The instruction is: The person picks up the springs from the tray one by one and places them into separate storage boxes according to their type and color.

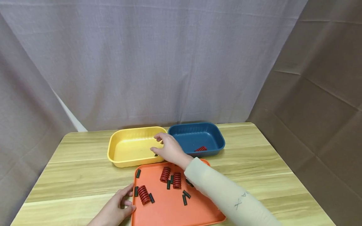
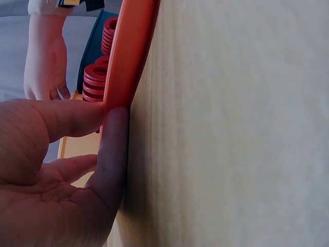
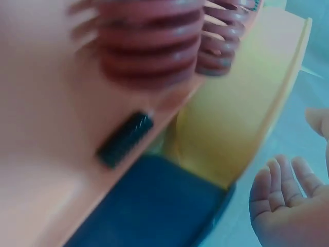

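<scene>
My left hand (image 1: 117,205) holds the left edge of an orange tray (image 1: 161,216), with thumb and fingers at the rim (image 2: 134,46). On the tray lie several thick red coil springs (image 1: 144,195) and several small dark springs (image 1: 184,200). Over the right part of a yellow bin (image 1: 127,164) is my right hand (image 1: 171,150), thumb and fingers spread apart. Its palm and fingers (image 3: 288,190) show nothing between them in the right wrist view. A small dark piece (image 1: 156,154) appears just below that thumb, mostly hidden.
A blue bin (image 1: 198,125) stands right of the yellow one, with a red spring (image 1: 201,148) inside. Both bins sit behind the tray on a wooden table (image 1: 271,175). Grey curtains (image 1: 158,62) hang at the back and sides. The right sleeve (image 1: 223,191) covers part of the tray.
</scene>
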{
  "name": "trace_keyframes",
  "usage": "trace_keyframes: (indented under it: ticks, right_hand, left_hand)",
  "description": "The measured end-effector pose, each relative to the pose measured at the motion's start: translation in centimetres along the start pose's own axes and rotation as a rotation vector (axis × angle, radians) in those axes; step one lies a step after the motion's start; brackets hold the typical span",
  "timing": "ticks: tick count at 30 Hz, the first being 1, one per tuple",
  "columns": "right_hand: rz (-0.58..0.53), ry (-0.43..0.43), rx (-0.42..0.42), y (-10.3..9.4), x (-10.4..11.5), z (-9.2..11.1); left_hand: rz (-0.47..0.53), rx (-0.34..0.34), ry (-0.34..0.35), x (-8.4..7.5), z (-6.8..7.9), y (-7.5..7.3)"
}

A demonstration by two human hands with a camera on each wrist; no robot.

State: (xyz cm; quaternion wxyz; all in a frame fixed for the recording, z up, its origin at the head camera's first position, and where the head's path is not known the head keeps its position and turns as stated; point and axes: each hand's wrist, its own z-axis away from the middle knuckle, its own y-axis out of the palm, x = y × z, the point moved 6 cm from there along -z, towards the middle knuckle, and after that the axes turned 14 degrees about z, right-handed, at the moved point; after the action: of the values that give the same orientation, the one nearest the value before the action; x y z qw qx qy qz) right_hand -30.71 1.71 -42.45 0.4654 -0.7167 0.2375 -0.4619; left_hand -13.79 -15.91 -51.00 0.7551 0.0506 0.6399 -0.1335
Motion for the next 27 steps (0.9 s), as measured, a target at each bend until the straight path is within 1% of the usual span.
trace_keyframes:
  ticks: [4,8,12,17,21,27]
  right_hand:
    - [-0.004,-0.02,0.01,-1.6,-1.0,1.3]
    - [0.021,-0.039,0.031,-2.8,-2.2,2.9]
    - [0.07,-0.063,0.049,-3.8,-3.7,4.8]
    - [0.135,-0.104,0.038,-4.7,-5.9,7.7]
    - [0.166,-0.092,0.041,-5.2,-7.7,9.8]
    - [0.116,-0.062,0.098,-5.7,-10.1,12.4]
  left_hand:
    - [-0.004,0.005,0.002,-0.1,-0.1,0.0]
    - [-0.009,-0.001,-0.004,0.0,-0.1,-0.1]
    - [0.007,-0.003,-0.024,0.4,-0.2,0.0]
    - [0.015,-0.002,-0.034,0.4,-0.2,0.0]
    - [0.014,0.003,-0.031,0.4,-0.2,0.0]
    - [0.014,0.0,-0.034,0.6,-0.2,-0.1]
